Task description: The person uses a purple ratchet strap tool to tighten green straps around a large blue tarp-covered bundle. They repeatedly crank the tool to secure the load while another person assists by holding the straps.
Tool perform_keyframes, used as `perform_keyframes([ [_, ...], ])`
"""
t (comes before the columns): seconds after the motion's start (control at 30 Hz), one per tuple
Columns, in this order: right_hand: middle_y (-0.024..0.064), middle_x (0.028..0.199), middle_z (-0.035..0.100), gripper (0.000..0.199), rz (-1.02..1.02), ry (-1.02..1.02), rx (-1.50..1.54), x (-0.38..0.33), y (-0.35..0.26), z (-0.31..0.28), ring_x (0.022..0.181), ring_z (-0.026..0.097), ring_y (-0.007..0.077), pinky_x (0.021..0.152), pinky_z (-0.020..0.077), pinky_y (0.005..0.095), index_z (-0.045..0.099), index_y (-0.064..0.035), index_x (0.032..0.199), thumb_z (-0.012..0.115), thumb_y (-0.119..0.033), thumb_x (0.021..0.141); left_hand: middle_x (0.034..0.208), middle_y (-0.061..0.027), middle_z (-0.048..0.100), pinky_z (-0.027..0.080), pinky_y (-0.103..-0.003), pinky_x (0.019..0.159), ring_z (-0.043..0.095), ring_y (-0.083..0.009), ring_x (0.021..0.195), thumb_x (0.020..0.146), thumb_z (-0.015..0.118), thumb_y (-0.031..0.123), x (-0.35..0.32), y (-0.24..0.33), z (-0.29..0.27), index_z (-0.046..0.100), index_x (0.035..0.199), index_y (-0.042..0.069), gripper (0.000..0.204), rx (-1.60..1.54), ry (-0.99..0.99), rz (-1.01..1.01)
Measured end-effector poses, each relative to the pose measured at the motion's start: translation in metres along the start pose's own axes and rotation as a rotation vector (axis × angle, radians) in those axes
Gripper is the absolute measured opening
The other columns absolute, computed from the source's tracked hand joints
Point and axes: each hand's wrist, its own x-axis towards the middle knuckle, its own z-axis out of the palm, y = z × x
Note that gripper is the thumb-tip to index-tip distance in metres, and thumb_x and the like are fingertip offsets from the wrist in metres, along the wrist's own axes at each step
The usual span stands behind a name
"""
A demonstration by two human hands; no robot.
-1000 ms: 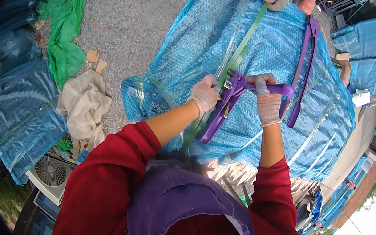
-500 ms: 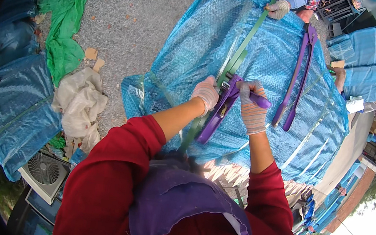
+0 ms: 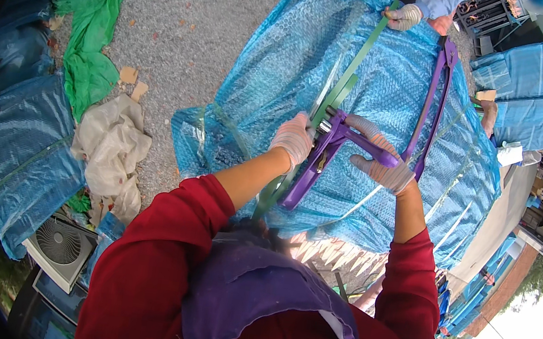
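In the head view, a purple strapping tool is held on top of a large bundle wrapped in blue bubble wrap, along the line of a green strap that runs up and over the wrap. The left hand, gloved, is laid against the tool's head where the strap enters it, its fingers pressed together on the tool body; the right hand, also gloved, is closed around the tool's lever, fingers curled about the handle. The step is judged to be done best if the head is kept flat on the wrap and square to the strap, and if the lever is worked in short, even strokes — a slack or twisted band would likely be pinched crooked. At the far end of the bundle the strap is steadied by another person's gloved hand, and a second purple tool lies along the wrap to the right. The bundle rests on gravelled ground outdoors; a green sheet, a crumpled pale cloth, more blue-wrapped bundles and a fan unit are seen at the left — further wrapped goods stand at the right.
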Motion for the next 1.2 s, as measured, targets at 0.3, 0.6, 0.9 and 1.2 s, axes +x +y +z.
perform_keyframes([
  [0.3,0.0072,0.147,0.03,0.075,0.069,-0.543,-0.755,0.079,0.051,-0.009,0.109,0.055,0.0355,0.086,0.0498,0.0403,0.032,-0.0164,0.14,0.061,-0.004,0.072,0.086,-0.0211,0.062,0.047,-0.043,0.073,0.059,-0.0404,0.084,0.087,0.055,0.015,-0.002,-0.003,0.004,0.05,0.097,0.004,0.016,0.033,0.057,0.098],
  [0.6,0.0134,0.129,0.045,0.058,-0.13,-0.505,-0.737,0.095,0.057,-0.012,0.106,0.055,0.0352,0.085,0.0493,0.0417,0.048,-0.0094,0.124,0.066,-0.007,0.069,0.084,-0.0224,0.061,0.045,-0.045,0.069,0.057,-0.043,0.081,0.086,0.057,0.012,0.0,-0.008,0.005,0.05,0.095,0.002,0.015,-0.043,0.058,0.165],
  [0.9,0.0122,0.124,0.048,0.047,-0.006,-0.546,-0.747,0.091,0.049,-0.015,0.104,0.055,0.0345,0.084,0.0498,0.0414,0.052,-0.0083,0.116,0.066,-0.008,0.071,0.087,-0.0217,0.063,0.048,-0.042,0.072,0.06,-0.0388,0.082,0.087,0.056,0.015,-0.016,0.016,0.003,0.053,0.103,0.003,0.02,0.118,0.009,0.065],
  [1.2,0.0101,0.111,0.052,0.031,-0.156,-0.464,-0.746,0.088,0.062,-0.011,0.093,0.059,0.0334,0.076,0.0507,0.0415,0.055,-0.0101,0.104,0.063,-0.011,0.075,0.08,-0.0209,0.062,0.045,-0.044,0.065,0.059,-0.0396,0.075,0.086,0.055,0.009,-0.028,-0.006,0.034,0.052,0.096,0.005,0.011,-0.105,0.167,0.141],
])
